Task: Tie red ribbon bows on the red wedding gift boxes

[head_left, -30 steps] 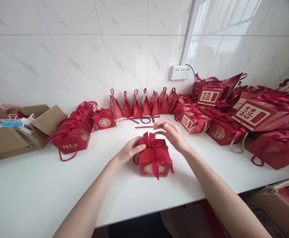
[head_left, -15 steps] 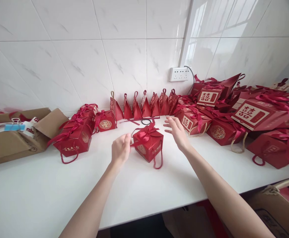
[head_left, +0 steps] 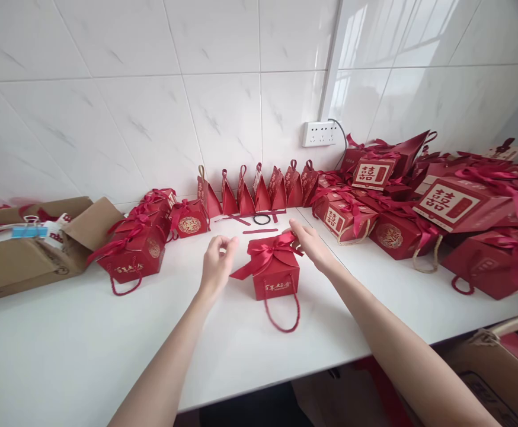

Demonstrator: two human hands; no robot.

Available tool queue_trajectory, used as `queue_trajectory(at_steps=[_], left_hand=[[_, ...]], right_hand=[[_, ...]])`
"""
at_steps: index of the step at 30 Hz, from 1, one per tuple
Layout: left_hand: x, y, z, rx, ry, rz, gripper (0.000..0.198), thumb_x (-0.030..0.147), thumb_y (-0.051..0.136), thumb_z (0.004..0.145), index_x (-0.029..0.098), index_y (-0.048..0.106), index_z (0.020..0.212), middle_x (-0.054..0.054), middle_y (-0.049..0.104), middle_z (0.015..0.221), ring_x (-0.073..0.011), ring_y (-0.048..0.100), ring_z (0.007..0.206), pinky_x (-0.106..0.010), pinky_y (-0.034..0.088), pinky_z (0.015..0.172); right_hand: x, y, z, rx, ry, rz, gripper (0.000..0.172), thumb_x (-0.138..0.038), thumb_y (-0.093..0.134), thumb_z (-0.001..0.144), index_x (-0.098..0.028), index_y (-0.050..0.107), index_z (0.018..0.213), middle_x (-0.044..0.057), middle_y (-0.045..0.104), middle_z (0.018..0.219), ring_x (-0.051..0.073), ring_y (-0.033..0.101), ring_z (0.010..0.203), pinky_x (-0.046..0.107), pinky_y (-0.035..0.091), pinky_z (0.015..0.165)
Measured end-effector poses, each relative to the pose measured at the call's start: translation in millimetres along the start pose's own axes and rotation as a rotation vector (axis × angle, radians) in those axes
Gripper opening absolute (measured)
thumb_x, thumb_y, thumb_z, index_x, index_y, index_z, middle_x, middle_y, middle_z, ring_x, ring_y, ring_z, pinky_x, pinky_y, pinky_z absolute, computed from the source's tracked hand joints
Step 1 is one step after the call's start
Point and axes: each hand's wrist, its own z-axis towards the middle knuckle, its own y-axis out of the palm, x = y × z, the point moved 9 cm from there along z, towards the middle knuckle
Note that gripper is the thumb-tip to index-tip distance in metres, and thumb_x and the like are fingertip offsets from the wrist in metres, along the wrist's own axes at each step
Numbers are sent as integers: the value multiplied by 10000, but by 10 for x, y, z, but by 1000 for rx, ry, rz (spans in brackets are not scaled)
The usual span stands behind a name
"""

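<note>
A red box (head_left: 275, 271) sits on the desk (head_left: 227, 362) between the left grip (head_left: 216, 265), loosely curled and empty, and the right grip (head_left: 310, 244) at the bow (head_left: 268, 252), its hold unclear; beyond both, peaked boxes (head_left: 261, 194) line the wall (head_left: 223, 127).

Bright, diffuse light; window glare streaks the glossy wall tiles (head_left: 370, 98) at upper right; wide-angle stretching warps the edges.

I'm counting seven triangular cartons (head_left: 261, 198), one black ring (head_left: 254, 219), one socket strip (head_left: 320, 135) and two cardboard boxes (head_left: 14, 267); two hands (head_left: 216, 267) are flanking one bow-tied box (head_left: 277, 277), while the heaped ones (head_left: 446, 204) are defying counting.
</note>
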Motion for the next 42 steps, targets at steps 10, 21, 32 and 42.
queue_trajectory(at_steps=[10, 21, 32, 42], left_hand=[[-20, 415, -271, -828, -282, -206, 409, 529, 559, 748, 150, 567, 596, -45, 601, 600, -153, 555, 542, -291, 445, 575], [54, 359, -149, -655, -233, -444, 236, 299, 643, 714, 157, 543, 554, -17, 594, 602, -138, 571, 622, -292, 469, 680], [-80, -29, 97, -215, -263, -801, 188, 210, 595, 655, 179, 458, 530, 44, 394, 448, -104, 445, 492, -307, 472, 652], [-200, -382, 214, 137, -284, -1069, 181, 179, 561, 628, 174, 407, 533, 53, 328, 478, -79, 380, 462, -264, 440, 555]], right_hand=[[76, -20, -18, -209, 134, 15, 524, -704, 494, 730, -186, 579, 725, 47, 612, 689, 163, 573, 564, 293, 474, 512], [-54, 179, -118, -610, 8, 150, 283, -425, 660, 745, -141, 656, 754, -3, 592, 656, 114, 557, 630, 326, 472, 752], [-188, -223, 9, -256, -13, 614, 323, -347, 627, 693, -223, 395, 506, -65, 272, 476, 117, 357, 476, 349, 422, 628], [-316, -520, 16, -59, -176, 720, 429, -387, 560, 713, -225, 238, 480, -63, 165, 478, 110, 200, 451, 317, 361, 561]])
